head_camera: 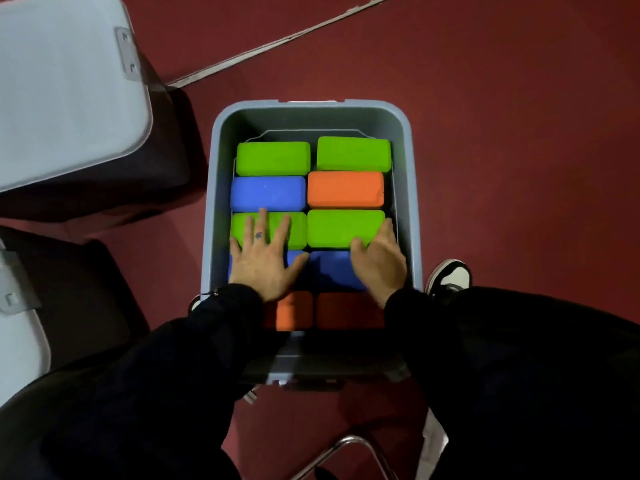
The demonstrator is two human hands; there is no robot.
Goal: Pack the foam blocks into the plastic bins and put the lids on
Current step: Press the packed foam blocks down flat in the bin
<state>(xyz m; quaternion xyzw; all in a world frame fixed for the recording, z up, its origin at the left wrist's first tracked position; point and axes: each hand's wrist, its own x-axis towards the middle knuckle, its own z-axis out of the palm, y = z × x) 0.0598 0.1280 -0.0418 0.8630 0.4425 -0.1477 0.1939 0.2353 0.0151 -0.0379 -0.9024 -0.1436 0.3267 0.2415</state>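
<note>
An open grey plastic bin (221,140) stands on the red floor between my legs, filled with two columns of foam blocks. Two green blocks (273,157) lie at the far end, then a blue block (268,194) beside an orange block (346,189), then two more green ones (343,226). My left hand (265,261) lies flat with spread fingers across a green and a blue block. My right hand (379,261) rests on the right blue block (332,271), thumb on the green one. Orange blocks (294,311) sit at the near end. The bin has no lid on it.
Two lidded grey bins stand at the left, one at the top (65,84) and one at the lower edge (20,334). A black-and-white shoe (450,275) is beside the bin's right wall. A metal chair frame (349,445) shows at the bottom.
</note>
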